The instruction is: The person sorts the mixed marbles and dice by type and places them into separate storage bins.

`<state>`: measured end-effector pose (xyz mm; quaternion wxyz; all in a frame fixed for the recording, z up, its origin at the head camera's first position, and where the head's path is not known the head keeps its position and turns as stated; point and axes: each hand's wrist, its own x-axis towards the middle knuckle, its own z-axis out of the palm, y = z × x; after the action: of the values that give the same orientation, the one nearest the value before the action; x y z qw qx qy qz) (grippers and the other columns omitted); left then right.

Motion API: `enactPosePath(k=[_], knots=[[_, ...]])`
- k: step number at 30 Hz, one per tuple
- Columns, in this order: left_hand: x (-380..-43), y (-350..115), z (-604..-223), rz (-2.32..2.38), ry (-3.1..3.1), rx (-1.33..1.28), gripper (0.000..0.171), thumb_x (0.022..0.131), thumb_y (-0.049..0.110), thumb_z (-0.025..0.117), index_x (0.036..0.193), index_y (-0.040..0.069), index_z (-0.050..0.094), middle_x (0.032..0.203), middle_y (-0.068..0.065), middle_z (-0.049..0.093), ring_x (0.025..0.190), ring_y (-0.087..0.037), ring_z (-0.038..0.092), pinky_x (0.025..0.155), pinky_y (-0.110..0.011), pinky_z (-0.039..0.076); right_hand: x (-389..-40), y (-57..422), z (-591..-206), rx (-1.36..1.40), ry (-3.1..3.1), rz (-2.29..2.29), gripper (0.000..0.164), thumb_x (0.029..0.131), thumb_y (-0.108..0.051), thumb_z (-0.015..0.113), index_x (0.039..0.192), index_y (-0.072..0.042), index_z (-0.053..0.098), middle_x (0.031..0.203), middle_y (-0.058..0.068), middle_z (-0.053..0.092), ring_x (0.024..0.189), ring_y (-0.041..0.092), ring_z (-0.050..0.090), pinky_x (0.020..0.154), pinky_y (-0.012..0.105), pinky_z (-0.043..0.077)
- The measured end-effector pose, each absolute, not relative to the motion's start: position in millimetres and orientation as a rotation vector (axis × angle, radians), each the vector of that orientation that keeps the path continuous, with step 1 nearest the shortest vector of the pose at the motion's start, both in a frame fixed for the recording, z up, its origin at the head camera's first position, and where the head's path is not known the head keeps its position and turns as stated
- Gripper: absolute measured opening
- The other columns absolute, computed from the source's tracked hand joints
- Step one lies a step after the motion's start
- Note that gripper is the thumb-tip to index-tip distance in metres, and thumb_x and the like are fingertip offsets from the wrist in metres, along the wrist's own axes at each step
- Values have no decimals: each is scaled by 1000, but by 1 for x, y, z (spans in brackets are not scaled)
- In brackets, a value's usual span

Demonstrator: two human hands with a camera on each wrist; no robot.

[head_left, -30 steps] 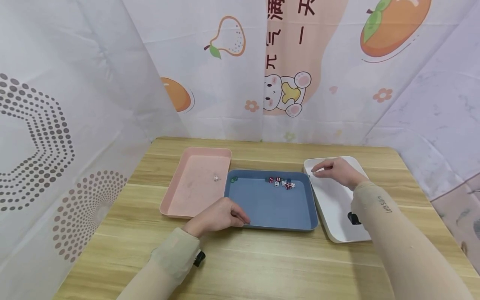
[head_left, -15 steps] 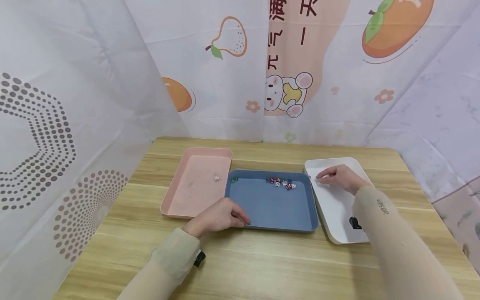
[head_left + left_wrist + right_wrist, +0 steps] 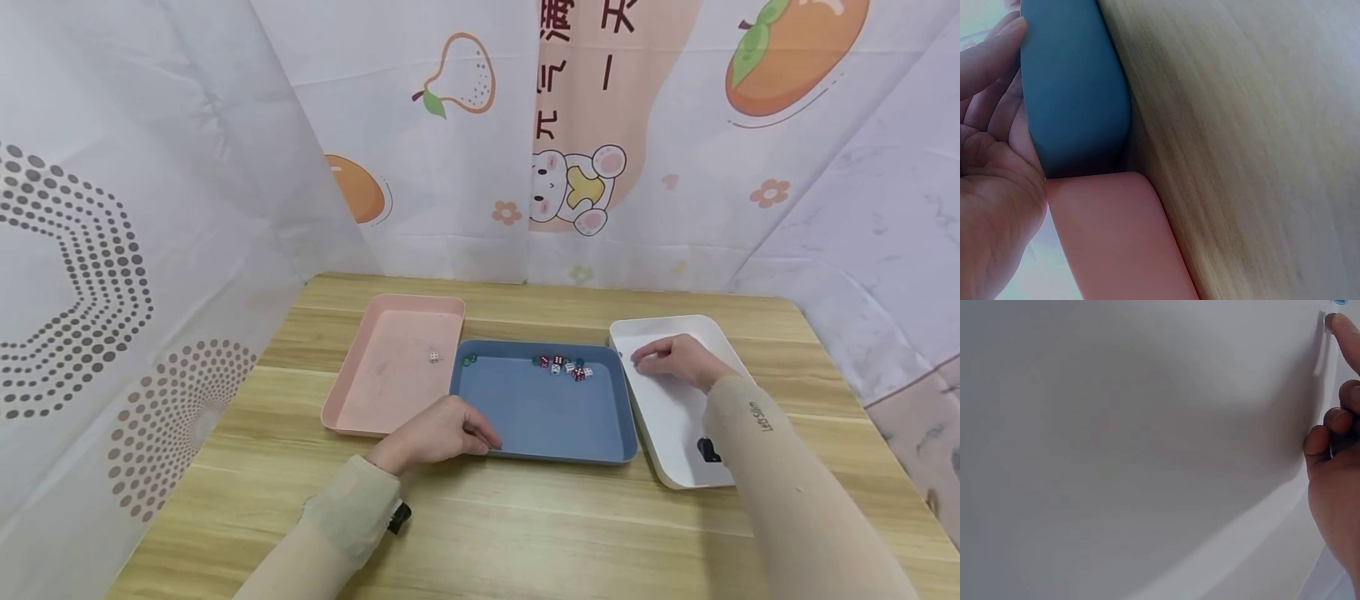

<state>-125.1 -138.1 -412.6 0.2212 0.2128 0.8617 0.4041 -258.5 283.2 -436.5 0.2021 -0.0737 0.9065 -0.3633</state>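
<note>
My left hand (image 3: 442, 429) grips the near rim of the blue tray (image 3: 551, 421), its thumb (image 3: 994, 59) outside the wall and the other fingers behind the rim. Over the white tray (image 3: 663, 442), my right hand (image 3: 686, 360) is low at the left side. Its fingertips pinch a small glassy bead (image 3: 1328, 323), also visible as a dark speck in the head view; the thumb is hidden in the right wrist view. A little blue piece (image 3: 1339, 302) shows just beyond. Red and white dice (image 3: 570, 368) lie along the blue tray's back wall, with green beads (image 3: 469, 359) in its left corner.
The pink tray (image 3: 382, 367) adjoins the blue tray on the left and holds a white die (image 3: 433, 357). All three trays stand on a wooden table (image 3: 525, 533). Printed curtains (image 3: 450, 208) hang behind the table and at its sides.
My right hand has shifted slightly right and toward me inside the white tray, its fingertips now at a small bead. The left hand stays on the blue tray's rim.
</note>
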Motion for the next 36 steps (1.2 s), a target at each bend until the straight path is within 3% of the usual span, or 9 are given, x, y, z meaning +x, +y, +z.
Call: enactPosePath(k=[5,13,19,23,29,36], knots=[[-124,-138,-411,1116,2379,566,21,90,0,73,94,18,84,93,7,78,85,-5,70,76,-26,59,-261,280,-433,-193,2569,-992,40,93,-32,77,127,-13,74,92,4,58,92,22,51,76,30,42],[-123,-138,-410,1115,2382,554,21,90,0,73,93,17,84,92,6,78,85,-7,70,76,-27,59,-259,260,-423,-341,2582,-1083,39,93,-35,77,124,-12,75,118,13,66,107,26,56,87,31,49],[-122,-138,-412,1111,2385,555,20,90,0,73,94,17,84,93,6,78,85,-7,70,76,-28,59,-257,249,-419,-359,2567,-1125,37,94,-32,76,126,-13,75,123,12,65,117,28,56,93,35,50],[-122,-138,-411,1110,2388,560,19,90,0,74,94,17,84,94,6,78,86,-7,70,77,-28,59,-257,238,-419,-394,2545,-1130,35,94,-31,77,124,-14,76,112,9,64,109,26,55,92,35,50],[-123,-138,-412,1102,2397,576,20,90,1,73,94,18,84,94,6,78,86,-6,70,77,-28,59,-258,219,-420,-484,2577,-1078,27,92,-25,78,117,-14,80,96,7,59,92,24,50,76,32,45],[-123,-137,-412,1099,2397,578,21,90,1,74,94,19,84,94,8,78,87,-5,69,77,-26,58,-260,208,-421,-548,2599,-1030,23,91,-19,79,112,-12,81,89,8,54,87,25,45,70,34,38]])
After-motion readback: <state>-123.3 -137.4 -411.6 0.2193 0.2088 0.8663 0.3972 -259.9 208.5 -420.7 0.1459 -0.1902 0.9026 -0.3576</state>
